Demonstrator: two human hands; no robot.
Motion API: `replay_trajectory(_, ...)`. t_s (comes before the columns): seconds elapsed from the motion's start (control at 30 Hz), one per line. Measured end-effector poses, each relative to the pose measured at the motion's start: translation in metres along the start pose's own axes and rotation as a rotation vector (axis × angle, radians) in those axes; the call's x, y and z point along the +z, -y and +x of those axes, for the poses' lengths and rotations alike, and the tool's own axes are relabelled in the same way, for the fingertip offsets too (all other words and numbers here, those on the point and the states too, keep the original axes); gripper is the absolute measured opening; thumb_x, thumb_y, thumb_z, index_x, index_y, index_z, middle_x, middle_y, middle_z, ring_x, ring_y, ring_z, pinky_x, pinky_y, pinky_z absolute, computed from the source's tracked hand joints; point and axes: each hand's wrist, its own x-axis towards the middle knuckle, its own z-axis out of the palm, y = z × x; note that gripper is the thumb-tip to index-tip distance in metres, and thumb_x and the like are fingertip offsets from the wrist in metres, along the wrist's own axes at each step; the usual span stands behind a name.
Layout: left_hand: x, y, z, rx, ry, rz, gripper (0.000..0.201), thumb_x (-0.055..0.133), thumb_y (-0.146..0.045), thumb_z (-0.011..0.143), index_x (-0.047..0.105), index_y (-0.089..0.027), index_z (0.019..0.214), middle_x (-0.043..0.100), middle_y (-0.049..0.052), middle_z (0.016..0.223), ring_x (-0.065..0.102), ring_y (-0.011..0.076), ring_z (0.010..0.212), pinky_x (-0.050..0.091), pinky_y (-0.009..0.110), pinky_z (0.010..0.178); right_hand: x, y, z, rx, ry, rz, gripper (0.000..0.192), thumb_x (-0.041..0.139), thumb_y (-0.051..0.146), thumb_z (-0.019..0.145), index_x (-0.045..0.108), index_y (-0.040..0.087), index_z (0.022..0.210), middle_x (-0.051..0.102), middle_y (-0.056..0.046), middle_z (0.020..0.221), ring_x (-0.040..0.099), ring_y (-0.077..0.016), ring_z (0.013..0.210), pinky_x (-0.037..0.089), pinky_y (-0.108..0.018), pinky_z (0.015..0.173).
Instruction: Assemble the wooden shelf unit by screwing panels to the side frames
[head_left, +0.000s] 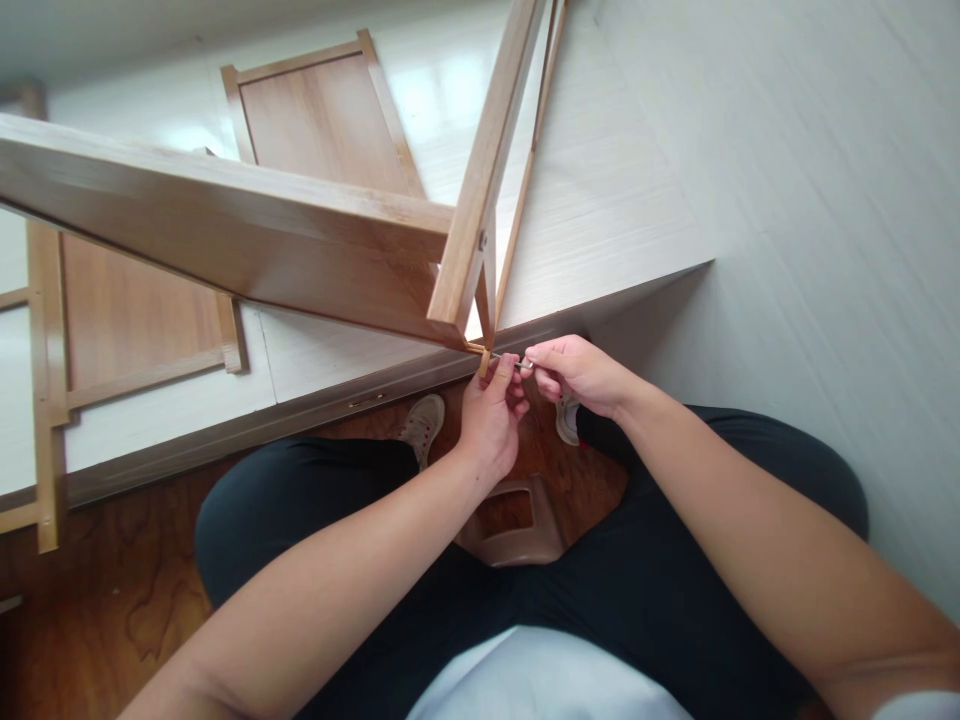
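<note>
A wooden frame (469, 200) with a panel (300, 250) joined to it stands on a pale surface, its lower corner at the near edge. My left hand (491, 415) is closed around the small wooden end at that corner, thumb and fingers pinched together. In my right hand (574, 370), thumb and forefinger pinch a thin metal hex key (523, 364). Its shaft points left into the wooden end, beside my left thumb. The very tip of the key is hidden. A metal bolt head (483, 241) shows higher up on the frame.
Another panelled wooden piece (322, 120) lies flat behind. At the left, a further panelled piece (142, 310) rests on the pale platform (600, 230), its post (49, 450) overhanging the edge. A plastic stool (525, 535) is beneath me, on a wood floor (150, 590). A pale wall or surface (825, 200) is at right.
</note>
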Motion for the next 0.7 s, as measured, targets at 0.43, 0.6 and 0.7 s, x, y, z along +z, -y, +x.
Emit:
replay_trajectory(0.43, 0.001, 0.0, 0.001, 0.032, 0.034, -0.011, 0.037, 0.092, -0.04, 0.07, 0.069, -0.018, 0.09, 0.056, -0.006, 0.073, 0.049, 0.005, 0.059, 0.035, 0.017, 0.05, 0.009, -0.011, 0.001, 0.074, -0.088, 0.233, 0.043, 0.076, 0.057, 0.085, 0.059, 0.018, 0.074, 0.049, 0.005, 0.049, 0.04, -0.0099, 0.046, 0.035, -0.023, 0.048)
replay_trajectory(0.6, 0.002, -0.001, 0.001, 0.027, 0.039, -0.029, 0.038, 0.092, -0.04, 0.069, 0.069, -0.018, 0.089, 0.058, -0.005, 0.072, 0.051, 0.0048, 0.058, 0.036, 0.017, 0.049, 0.014, -0.012, -0.001, 0.126, -0.105, 0.308, 0.044, 0.078, 0.056, 0.083, 0.059, 0.018, 0.073, 0.048, 0.005, 0.05, 0.041, -0.0097, 0.046, 0.035, -0.022, 0.047)
replay_trajectory(0.7, 0.003, -0.002, 0.0, 0.033, 0.025, -0.015, 0.039, 0.092, -0.042, 0.069, 0.069, -0.017, 0.089, 0.062, -0.003, 0.073, 0.052, 0.0061, 0.058, 0.037, 0.018, 0.048, 0.02, -0.013, -0.004, 0.181, -0.106, 0.411, 0.045, 0.08, 0.056, 0.082, 0.057, 0.018, 0.074, 0.046, 0.006, 0.051, 0.04, -0.0092, 0.047, 0.033, -0.021, 0.046)
